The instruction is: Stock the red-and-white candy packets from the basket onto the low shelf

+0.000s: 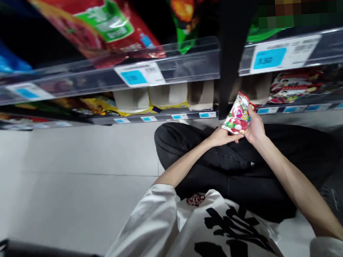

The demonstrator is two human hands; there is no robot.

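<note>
- The upper shelf (185, 67) runs above my hands, a black post (227, 42) breaking its front edge.
- The lower shelf (165, 117) sits beneath it; its front edge passes just beyond my hands.
- My folded legs, in black trousers (196, 150), lie under my forearms.
- A big red bag (93, 24) pokes over the upper shelf's front edge, left of the post.
- Pale boxes (169, 95) stand along the lower shelf's front edge, left of the post.
- My left hand (220, 136) cradles the packet's bottom end, fingers stretched out beneath it.
- My right hand (255, 128) grips the packet's right side, thumb along it; I can't see all those fingers.
- The small packet (235, 116) is between my two hands, tilted, its top end near the lower shelf's front edge, just right of the post's foot.
</note>
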